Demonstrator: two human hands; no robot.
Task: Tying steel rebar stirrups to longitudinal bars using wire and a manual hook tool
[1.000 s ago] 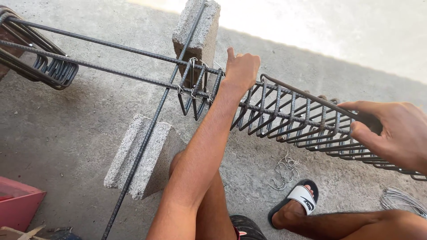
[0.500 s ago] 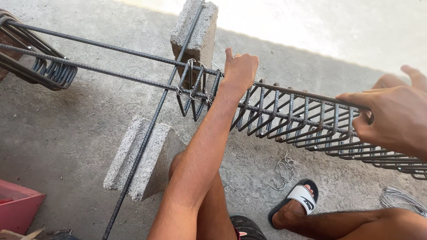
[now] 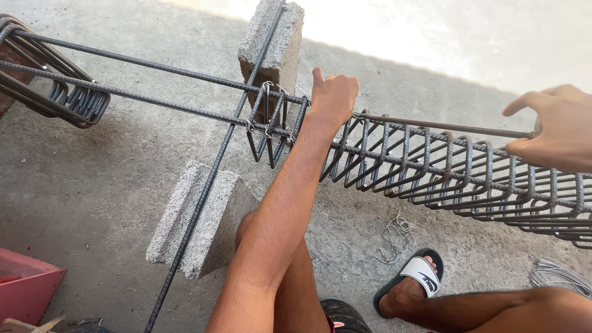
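The right hand (image 3: 555, 126) is cut off by the right edge, as are the steel cage (image 3: 468, 179) and the wire coil (image 3: 558, 277). The left hand (image 3: 333, 95) hides the bar it grips. The red box (image 3: 24, 287) runs off the left edge.

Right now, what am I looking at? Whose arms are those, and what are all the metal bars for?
The picture comes from a camera on a person's head, looking down at their own arms and legs. The left hand grips long steel bars where bent steel loops hang in a row. The right hand pinches the end of a thinner rod lying over the loops. Another bar rests across two grey concrete blocks. On the concrete floor lie short wire pieces, and a foot wears a sandal.
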